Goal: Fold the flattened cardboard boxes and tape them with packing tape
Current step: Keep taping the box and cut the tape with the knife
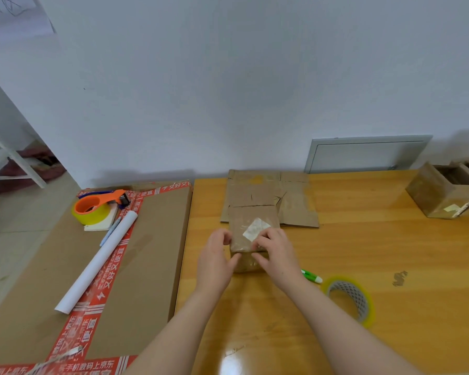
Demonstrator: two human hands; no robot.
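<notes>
A small folded cardboard box (251, 226) with a white label on top stands on the wooden table (377, 253) in front of me. My left hand (215, 259) holds its left near corner, fingers curled round the edge. My right hand (275, 251) grips the near top edge, fingers bent over it. Behind the box lies a stack of flattened cardboard boxes (268, 196). A roll of clear packing tape (349, 299) lies flat on the table to the right of my right forearm.
A green and white cutter (312, 276) lies by my right wrist. At the far right stand assembled boxes (444, 193). On the large carton (152, 239) to the left lie an orange tape dispenser (98, 207), a white paper roll (98, 259) and a pen.
</notes>
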